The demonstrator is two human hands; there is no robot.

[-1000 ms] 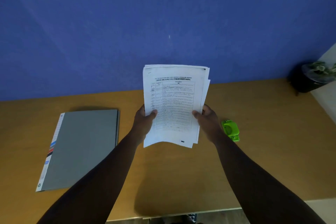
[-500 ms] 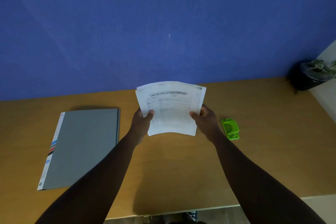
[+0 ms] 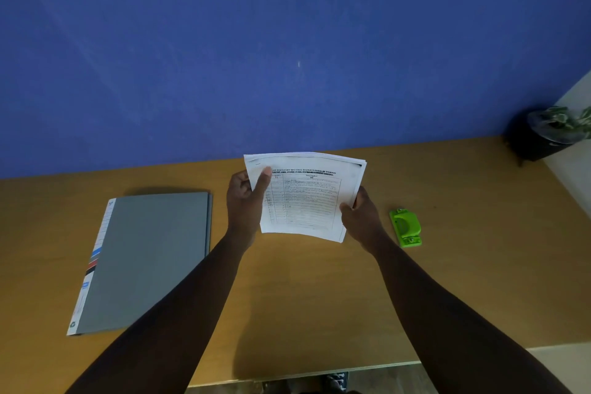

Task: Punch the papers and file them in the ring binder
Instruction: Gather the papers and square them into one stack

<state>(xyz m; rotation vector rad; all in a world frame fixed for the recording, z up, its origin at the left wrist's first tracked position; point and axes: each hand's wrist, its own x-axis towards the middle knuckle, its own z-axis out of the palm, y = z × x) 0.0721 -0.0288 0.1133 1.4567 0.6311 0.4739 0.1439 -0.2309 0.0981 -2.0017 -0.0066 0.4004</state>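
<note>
1. Blue wall [image 3: 287, 41] and wooden desk [image 3: 319, 297] formed the setting.
2. Grey ring binder [image 3: 144, 259] lay closed at the left, unmoved.
3. Papers [image 3: 307, 198], upright a second before, had been lowered and tilted flatter above the desk.
4. Left hand [image 3: 244, 201] had shifted up to pinch their top corner; right hand [image 3: 359, 217] gripped the right edge.
5. Green punch [image 3: 405, 227] sat unused just beside; punching remained undone.

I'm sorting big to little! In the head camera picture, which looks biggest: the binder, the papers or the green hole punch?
1. ring binder, closed on the table
2. papers, held nearer the camera, so they look a bit bigger than they are
3. hole punch
</note>
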